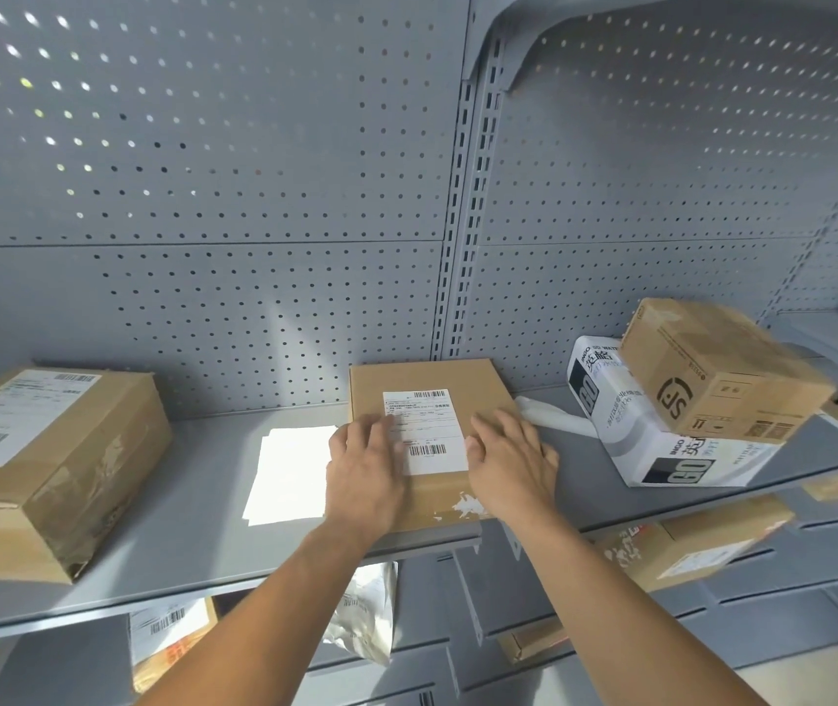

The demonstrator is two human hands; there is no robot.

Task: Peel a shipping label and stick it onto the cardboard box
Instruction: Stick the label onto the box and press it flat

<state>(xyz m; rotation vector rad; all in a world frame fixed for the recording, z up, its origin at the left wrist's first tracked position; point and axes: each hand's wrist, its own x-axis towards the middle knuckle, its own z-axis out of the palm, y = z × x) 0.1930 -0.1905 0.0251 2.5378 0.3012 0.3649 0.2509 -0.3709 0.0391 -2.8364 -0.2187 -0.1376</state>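
Note:
A flat brown cardboard box (pixel 437 379) lies on the grey metal shelf (pixel 193 532) in the middle of the view. A white shipping label (pixel 427 425) with barcodes sits flat on its top. My left hand (pixel 366 466) rests palm down on the box, its fingers spread over the label's left edge. My right hand (pixel 508 461) lies flat on the box just right of the label, fingers touching its right edge. Neither hand holds anything. White backing sheets (pixel 289 471) lie on the shelf to the left of the box.
A larger labelled box (pixel 50 466) stands at the shelf's left. At the right a white printed package (pixel 661 450) carries a tilted brown carton (pixel 717 369). A perforated grey back panel (pixel 254 196) rises behind. Lower shelves hold more parcels (pixel 687 552) and a plastic bag (pixel 366 608).

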